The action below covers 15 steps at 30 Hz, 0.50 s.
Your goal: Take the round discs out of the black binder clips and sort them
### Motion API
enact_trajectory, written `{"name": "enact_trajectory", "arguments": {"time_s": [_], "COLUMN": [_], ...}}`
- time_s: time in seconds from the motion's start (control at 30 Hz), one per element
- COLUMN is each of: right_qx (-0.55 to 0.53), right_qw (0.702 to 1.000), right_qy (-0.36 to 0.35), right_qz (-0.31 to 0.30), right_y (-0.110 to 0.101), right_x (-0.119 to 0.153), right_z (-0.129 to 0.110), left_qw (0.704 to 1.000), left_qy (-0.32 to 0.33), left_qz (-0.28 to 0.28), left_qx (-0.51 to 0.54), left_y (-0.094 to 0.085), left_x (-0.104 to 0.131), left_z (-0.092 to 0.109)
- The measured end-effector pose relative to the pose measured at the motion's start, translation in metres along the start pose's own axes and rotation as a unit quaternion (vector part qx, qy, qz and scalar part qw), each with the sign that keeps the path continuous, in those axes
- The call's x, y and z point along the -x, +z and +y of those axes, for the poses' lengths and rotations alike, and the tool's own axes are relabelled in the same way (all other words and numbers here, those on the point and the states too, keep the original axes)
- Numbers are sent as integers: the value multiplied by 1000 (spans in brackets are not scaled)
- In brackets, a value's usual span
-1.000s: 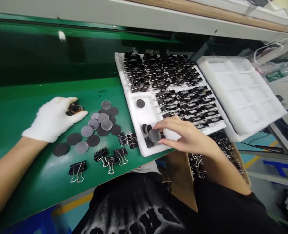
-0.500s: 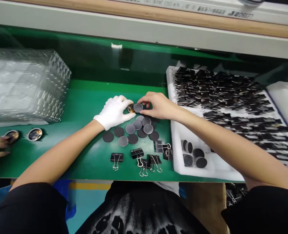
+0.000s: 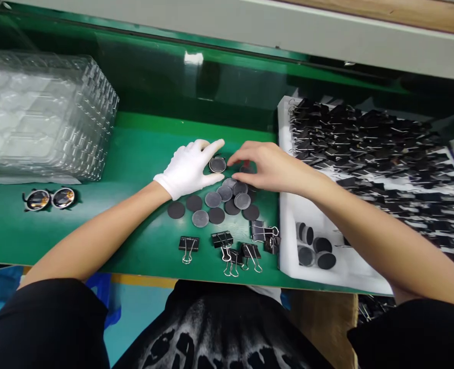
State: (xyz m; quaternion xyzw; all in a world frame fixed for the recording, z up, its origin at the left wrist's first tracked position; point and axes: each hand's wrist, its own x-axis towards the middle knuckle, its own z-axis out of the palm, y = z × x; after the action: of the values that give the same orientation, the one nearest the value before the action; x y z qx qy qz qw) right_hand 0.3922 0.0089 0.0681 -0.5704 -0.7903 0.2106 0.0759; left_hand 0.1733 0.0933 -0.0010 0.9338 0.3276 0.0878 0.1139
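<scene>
My left hand [image 3: 191, 169], in a white glove, has its thumb and fingers spread beside a small round metal-rimmed piece [image 3: 217, 164] with a grey disc lying in it. My bare right hand [image 3: 263, 166] hovers just right of that piece, thumb and fingertips apart. Another dark disc shows partly between its fingers; whether they touch it I cannot tell. Below both hands lie several loose round discs, some grey and glossy [image 3: 213, 199], others matt black [image 3: 176, 210]. Nearer the table edge are several black binder clips [image 3: 189, 244].
Stacked clear plastic trays [image 3: 38, 118] stand at the left. In front of them lie two round metal-rimmed pieces [image 3: 63, 198] with dark, amber-flecked faces. At the right, a white foam tray [image 3: 286, 225] holds rows of binder clips [image 3: 365, 133] and several discs [image 3: 323, 251].
The grey disc, held in my right fingers before, now lies on the round piece. My right hand has drawn back right and the left has spread. The other person's hand has left view.
</scene>
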Motion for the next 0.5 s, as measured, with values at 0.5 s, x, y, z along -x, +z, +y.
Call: {"name": "enact_trajectory", "arguments": {"time_s": [0.5], "right_qx": [21], "right_qw": [990], "right_qy": [43], "right_qz": [-133], "right_y": [19], "right_x": [116], "right_z": [-15], "left_qw": [999], "left_qy": [-7], "left_qz": [-30], "left_qx": [-12], "left_y": [-2], "left_x": [-11], "left_z": [-2]}}
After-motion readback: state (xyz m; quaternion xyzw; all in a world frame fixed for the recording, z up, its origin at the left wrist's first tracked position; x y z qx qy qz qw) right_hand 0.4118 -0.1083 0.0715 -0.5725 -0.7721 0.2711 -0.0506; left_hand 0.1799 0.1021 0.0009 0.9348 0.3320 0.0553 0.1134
